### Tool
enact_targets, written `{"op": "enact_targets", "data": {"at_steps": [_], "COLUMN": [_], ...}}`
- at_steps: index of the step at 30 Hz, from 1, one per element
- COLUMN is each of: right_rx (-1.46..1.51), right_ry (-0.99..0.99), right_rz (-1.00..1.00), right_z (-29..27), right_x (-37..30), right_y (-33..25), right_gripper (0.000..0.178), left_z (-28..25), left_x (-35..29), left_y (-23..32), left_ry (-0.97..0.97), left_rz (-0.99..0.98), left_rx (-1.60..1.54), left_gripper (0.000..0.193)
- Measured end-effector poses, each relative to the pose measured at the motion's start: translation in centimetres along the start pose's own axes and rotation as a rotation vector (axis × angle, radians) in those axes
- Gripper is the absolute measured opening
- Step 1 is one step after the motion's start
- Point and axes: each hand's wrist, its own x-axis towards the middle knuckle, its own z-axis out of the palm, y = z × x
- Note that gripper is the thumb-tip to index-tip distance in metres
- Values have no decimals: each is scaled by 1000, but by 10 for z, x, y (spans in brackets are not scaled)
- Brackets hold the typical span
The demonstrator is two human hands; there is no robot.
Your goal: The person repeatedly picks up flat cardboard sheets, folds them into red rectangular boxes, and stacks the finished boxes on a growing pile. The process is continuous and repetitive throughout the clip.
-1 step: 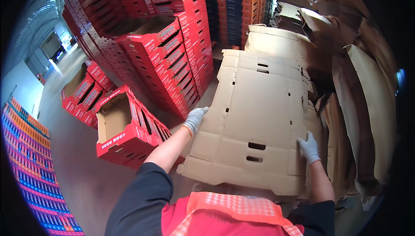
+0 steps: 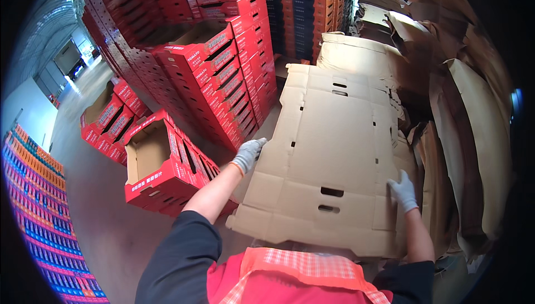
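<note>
A large flat brown cardboard box blank with die-cut slots and creased flaps lies in front of me. My left hand, in a pale grey glove, is at its left edge. The fingers are close together and closed against that edge, with the tips partly hidden. At the right edge, my gloved right hand touches the right flap. Its thumb and forefinger are spread apart. What supports the blank underneath is mostly hidden.
Red cartons stand on the floor to the left, with tall red carton stacks behind. Dark and orange cartons rise at the back. Brown paper-wrapped bundles crowd the right side. Colourful stacked cartons line the far left.
The near end of the cardboard blank has shifted slightly toward me. My left hand has moved a little left and my right hand a little right.
</note>
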Motion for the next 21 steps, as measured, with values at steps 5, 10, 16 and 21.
{"op": "enact_targets", "data": {"at_steps": [5,10,16,21], "right_rx": [1048,937,-144,407], "right_ry": [-571,-281,17,277], "right_rz": [178,91,-663,-811], "right_z": [-39,22,111,17], "right_x": [-7,-41,-95,-76], "right_y": [11,-61,-184,-108], "right_gripper": [40,47,48,45], "left_z": [-25,50,156,17], "left_x": [-27,-64,-75,-60], "left_y": [16,7,-54,-5], "left_ry": [-586,-185,293,-8], "left_rz": [-222,321,476,935], "left_rx": [-337,568,1171,252], "left_gripper": [29,46,87,41]}}
